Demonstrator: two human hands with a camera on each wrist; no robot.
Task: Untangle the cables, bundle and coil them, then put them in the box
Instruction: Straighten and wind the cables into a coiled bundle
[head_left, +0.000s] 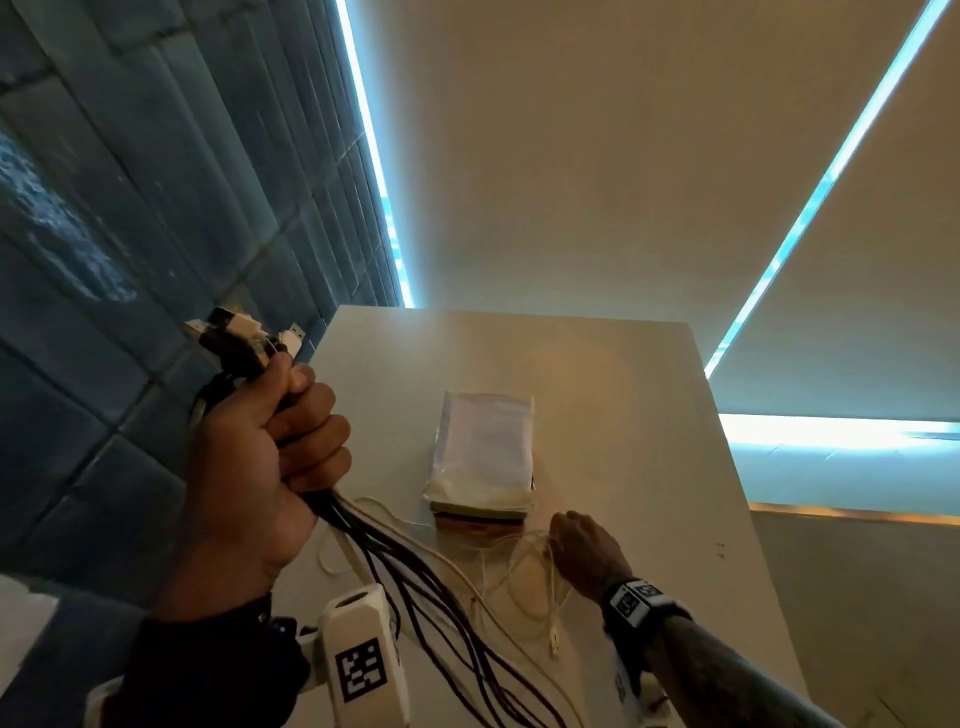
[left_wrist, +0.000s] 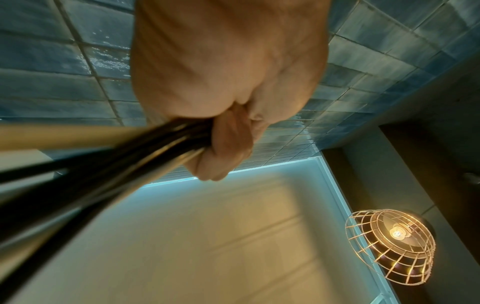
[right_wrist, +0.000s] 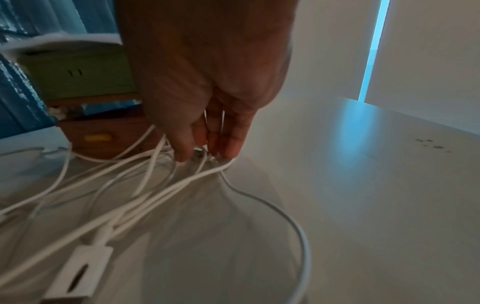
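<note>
Gripping a bundle of cables (head_left: 415, 582) in the fisted left hand (head_left: 260, 447), raised left of the box (head_left: 480, 462).
Head view: plug ends stick up above that fist; the right hand (head_left: 584, 551) reaches down to thin white cables (head_left: 524, 571) just beside the box. Left wrist view: fingers (left_wrist: 228, 144) wrap dark cords. Right wrist view: fingertips (right_wrist: 182, 152) pinch white cables on the table (right_wrist: 363, 205).

Black cables (head_left: 415, 587), white cables (right_wrist: 155, 197), brown box (head_left: 480, 522), white table (head_left: 649, 467).
</note>
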